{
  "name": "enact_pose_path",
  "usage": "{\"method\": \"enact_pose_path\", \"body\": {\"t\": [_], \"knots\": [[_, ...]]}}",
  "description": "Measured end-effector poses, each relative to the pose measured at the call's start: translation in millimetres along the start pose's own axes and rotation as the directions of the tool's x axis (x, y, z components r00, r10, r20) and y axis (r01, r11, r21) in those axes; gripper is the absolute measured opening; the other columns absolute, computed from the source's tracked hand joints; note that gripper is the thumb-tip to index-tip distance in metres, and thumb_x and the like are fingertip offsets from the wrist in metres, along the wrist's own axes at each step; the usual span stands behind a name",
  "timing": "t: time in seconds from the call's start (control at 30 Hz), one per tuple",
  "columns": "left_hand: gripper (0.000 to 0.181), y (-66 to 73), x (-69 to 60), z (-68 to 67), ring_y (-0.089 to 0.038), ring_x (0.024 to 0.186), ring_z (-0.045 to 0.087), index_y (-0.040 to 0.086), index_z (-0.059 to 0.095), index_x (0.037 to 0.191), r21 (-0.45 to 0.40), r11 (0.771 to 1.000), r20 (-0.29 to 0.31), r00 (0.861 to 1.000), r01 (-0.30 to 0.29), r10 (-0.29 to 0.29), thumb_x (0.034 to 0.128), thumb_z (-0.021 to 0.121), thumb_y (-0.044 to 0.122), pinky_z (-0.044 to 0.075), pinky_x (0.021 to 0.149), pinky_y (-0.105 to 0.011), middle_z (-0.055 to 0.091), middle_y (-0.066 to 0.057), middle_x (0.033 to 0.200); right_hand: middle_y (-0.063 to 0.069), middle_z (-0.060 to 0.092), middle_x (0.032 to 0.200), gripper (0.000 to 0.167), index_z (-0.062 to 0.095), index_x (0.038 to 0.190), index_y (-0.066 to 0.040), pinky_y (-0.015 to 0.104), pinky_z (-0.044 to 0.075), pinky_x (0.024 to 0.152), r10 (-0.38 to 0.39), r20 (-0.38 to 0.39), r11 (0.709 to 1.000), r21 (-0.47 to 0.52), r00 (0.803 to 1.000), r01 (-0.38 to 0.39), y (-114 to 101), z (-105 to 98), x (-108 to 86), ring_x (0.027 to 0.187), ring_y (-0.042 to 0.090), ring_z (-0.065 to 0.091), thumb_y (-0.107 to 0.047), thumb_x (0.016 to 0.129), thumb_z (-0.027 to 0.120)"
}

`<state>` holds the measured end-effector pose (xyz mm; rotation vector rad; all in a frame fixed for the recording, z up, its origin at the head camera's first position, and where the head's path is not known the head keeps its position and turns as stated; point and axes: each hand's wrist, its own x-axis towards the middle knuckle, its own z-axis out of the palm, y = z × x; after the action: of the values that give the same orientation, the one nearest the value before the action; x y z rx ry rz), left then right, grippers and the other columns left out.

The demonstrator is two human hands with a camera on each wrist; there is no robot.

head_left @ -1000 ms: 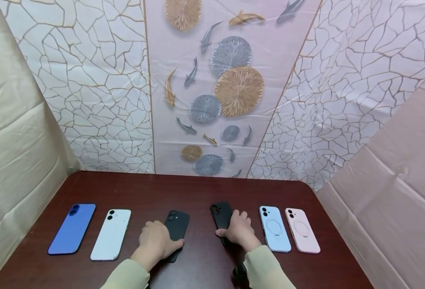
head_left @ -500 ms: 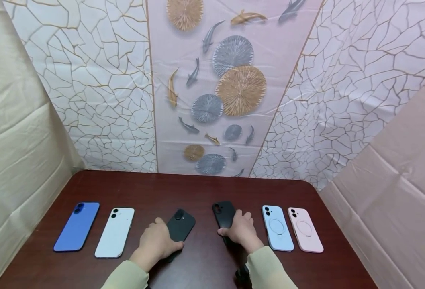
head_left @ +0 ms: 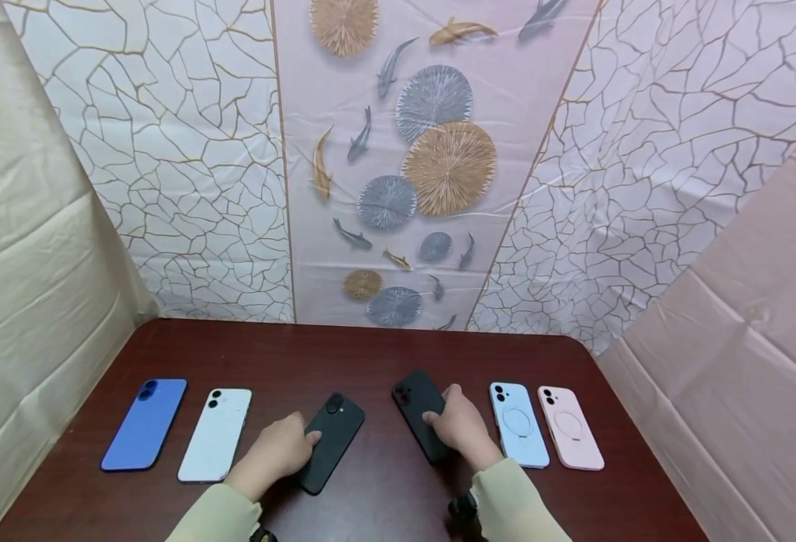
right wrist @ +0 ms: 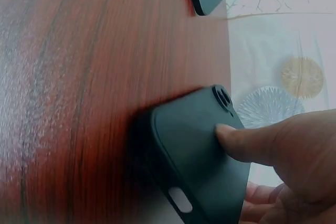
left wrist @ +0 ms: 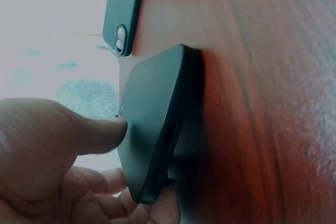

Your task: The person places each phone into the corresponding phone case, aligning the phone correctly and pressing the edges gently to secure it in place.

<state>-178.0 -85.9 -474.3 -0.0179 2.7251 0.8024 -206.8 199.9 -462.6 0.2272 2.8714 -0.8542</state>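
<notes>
My left hand (head_left: 276, 452) grips a black phone (head_left: 333, 444) by its left edge. In the left wrist view the thumb lies on the back of this phone (left wrist: 152, 93), fingers curl under it, and its near end is off the table. My right hand (head_left: 464, 425) pinches a black phone case (head_left: 417, 410) along its right side. Its camera holes and port cutout show in the right wrist view, where the thumb presses the back of the case (right wrist: 189, 135) and one edge is tilted up. Whether the case is empty cannot be seen.
A blue phone (head_left: 142, 429) and a white phone (head_left: 214, 436) lie left on the dark red table (head_left: 378, 512). At right lie a light blue case (head_left: 527, 444) and a pink case (head_left: 577, 450), each with a ring. Patterned cloth (head_left: 202, 150) hangs behind.
My left hand has slid to the left edge of the black phone, uncovering its lower end. My right hand has shifted right on the black case, which is now turned more diagonally.
</notes>
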Motion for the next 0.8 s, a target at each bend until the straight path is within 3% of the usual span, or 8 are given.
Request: {"method": "enact_pose_path", "body": {"t": [0.1,0.23,0.37,0.53,0.63,0.73,0.8], "knots": [[0.022,-3.7,0.8,-1.0,-0.021,0.067,0.05,0.0,0.058,0.091,-0.021,1.0,0.003,1.0,-0.021,0.022,0.098,0.056,0.021,0.044,0.062,-0.037,0.054,-0.008,0.075,0.01,0.054,0.082,0.032,0.048,0.103,-0.004,0.036,0.044,0.062,-0.011,-0.005,1.0,0.018,1.0,0.011,2,-2,0.0,0.071,0.022,0.052,-0.027,0.092,0.068],[0.02,-9.6,-0.2,-0.7,-0.02,0.063,0.048,0.005,0.054,0.082,-0.093,0.994,0.018,0.998,-0.057,0.059,0.0985,0.055,0.017,0.04,0.057,-0.033,0.051,-0.007,0.071,0.009,0.051,0.078,0.025,0.048,0.095,-0.005,0.033,0.042,0.061,-0.003,0.014,0.994,0.105,1.0,0.002,5,-4,-0.7,0.068,0.021,0.05,-0.025,0.095,0.064],[0.021,-14.7,-2.1,1.7,-0.019,0.06,0.047,0.006,0.055,0.08,-0.214,0.974,0.019,0.996,-0.078,0.084,0.0982,0.056,0.016,0.038,0.055,-0.031,0.051,-0.006,0.069,0.009,0.054,0.083,0.026,0.05,0.098,-0.003,0.034,0.043,0.064,0.015,0.059,0.97,0.242,0.998,-0.029,8,-2,-1.9,0.072,0.021,0.052,-0.026,0.096,0.063],[0.02,-17.9,-4.0,5.5,-0.016,0.061,0.05,0.006,0.057,0.08,-0.325,0.94,-0.021,0.994,-0.106,0.105,0.097,0.059,0.016,0.041,0.056,-0.031,0.053,-0.004,0.067,0.01,0.056,0.094,0.032,0.05,0.107,-0.002,0.036,0.044,0.071,0.023,0.081,0.934,0.353,0.996,-0.05,5,3,-8.1,0.083,0.022,0.054,-0.029,0.096,0.062],[0.02,-17.5,-3.3,6.8,-0.016,0.064,0.052,0.005,0.058,0.084,-0.394,0.914,-0.017,0.996,-0.092,0.093,0.098,0.058,0.018,0.043,0.059,-0.032,0.056,-0.004,0.071,0.011,0.054,0.095,0.032,0.049,0.108,-0.002,0.035,0.043,0.071,0.014,0.079,0.921,0.387,0.997,-0.044,-2,3,-12.8,0.084,0.022,0.052,-0.029,0.096,0.062],[0.02,-14.4,-2.6,8.3,-0.016,0.072,0.056,0.004,0.059,0.09,-0.472,0.879,-0.011,0.998,-0.064,0.067,0.0989,0.057,0.021,0.045,0.062,-0.033,0.06,-0.004,0.078,0.012,0.054,0.097,0.036,0.049,0.111,-0.002,0.036,0.044,0.072,-0.006,0.107,0.904,0.427,0.994,-0.04,-8,2,-15.6,0.085,0.023,0.054,-0.032,0.096,0.061],[0.019,-11.1,-2.2,9.9,-0.018,0.073,0.056,0.002,0.058,0.094,-0.535,0.843,0.0,0.998,-0.058,0.069,0.0988,0.057,0.021,0.045,0.062,-0.034,0.062,-0.005,0.081,0.012,0.055,0.1,0.04,0.049,0.114,-0.001,0.036,0.045,0.074,-0.016,0.135,0.889,0.456,0.991,-0.048,-9,0,-16.5,0.089,0.024,0.055,-0.035,0.096,0.061]]}}
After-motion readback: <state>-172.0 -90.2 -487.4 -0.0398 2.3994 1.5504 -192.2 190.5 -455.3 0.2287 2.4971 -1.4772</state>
